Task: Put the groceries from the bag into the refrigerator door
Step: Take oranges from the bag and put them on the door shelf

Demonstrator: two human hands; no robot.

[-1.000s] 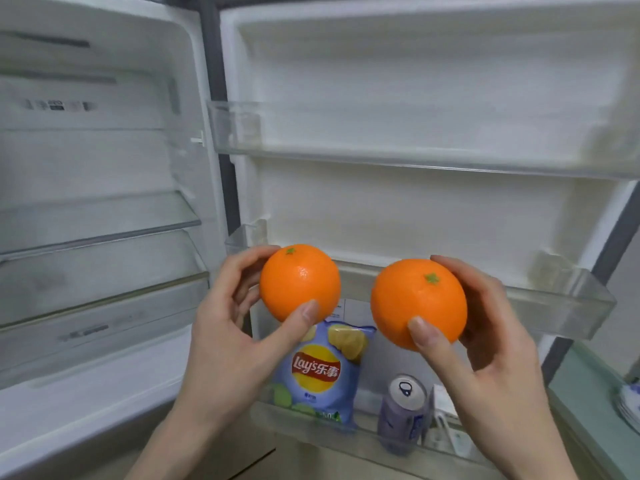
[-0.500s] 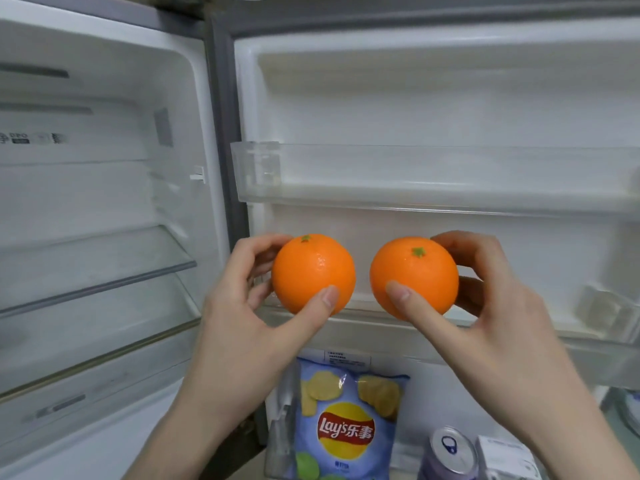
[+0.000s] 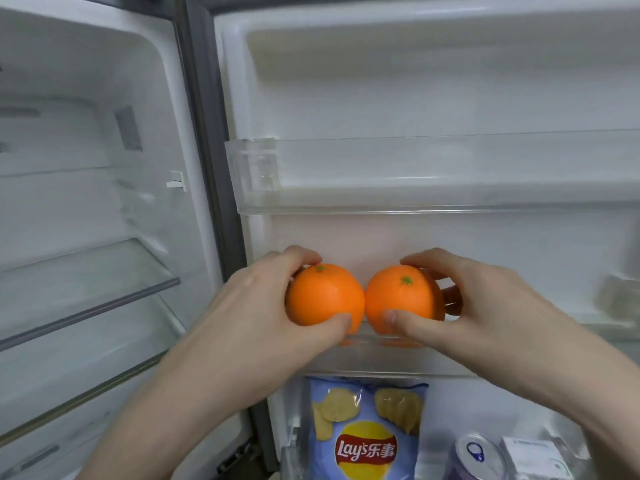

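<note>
While each hand grips one round orange fruit, thumb in front and fingers curled behind, the left hand (image 3: 256,306) holds the left orange (image 3: 323,294) and the right hand (image 3: 485,306) the right orange (image 3: 398,297), touching, low in the clear plastic middle door shelf (image 3: 554,351), apparently for side-by-side seating.

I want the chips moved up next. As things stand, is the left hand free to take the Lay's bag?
Probably not yet: the left hand grips an orange at the middle door shelf. The Lay's bag stands just below, nothing in front of it, so once the orange is released the way looks free.
</note>
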